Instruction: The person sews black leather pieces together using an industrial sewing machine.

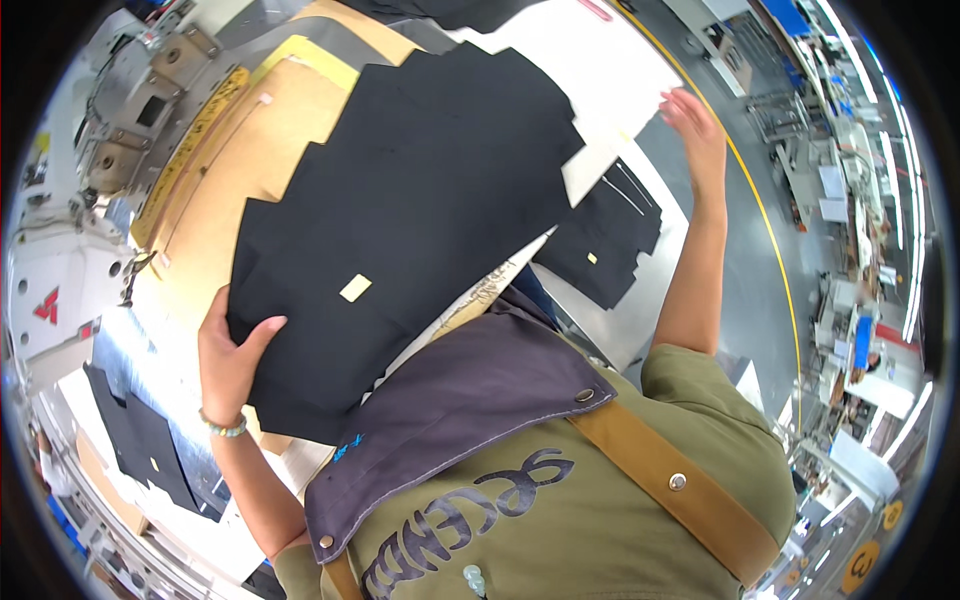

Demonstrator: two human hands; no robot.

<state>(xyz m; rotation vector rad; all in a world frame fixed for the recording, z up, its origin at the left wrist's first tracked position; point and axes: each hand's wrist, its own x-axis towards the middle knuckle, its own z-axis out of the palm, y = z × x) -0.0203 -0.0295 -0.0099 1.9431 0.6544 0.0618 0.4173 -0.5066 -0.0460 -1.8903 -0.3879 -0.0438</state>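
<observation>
A large black fabric panel with stepped, notched edges and a small cream sticker spreads before me over the worktop. At its near left edge my left hand is closed on the panel, thumb on top and the other fingers hidden beneath. My right hand is raised away from the panel at the right, fingers loosely bent and apart, with nothing visible in them. Between that arm and the large panel lies a smaller black fabric piece, which bears two thin white strips and a cream sticker.
A white machine with metal blocks and a yellow bar stands at the left beside a tan board. Another black piece lies lower left. Beyond the white table, a yellow line crosses the grey floor.
</observation>
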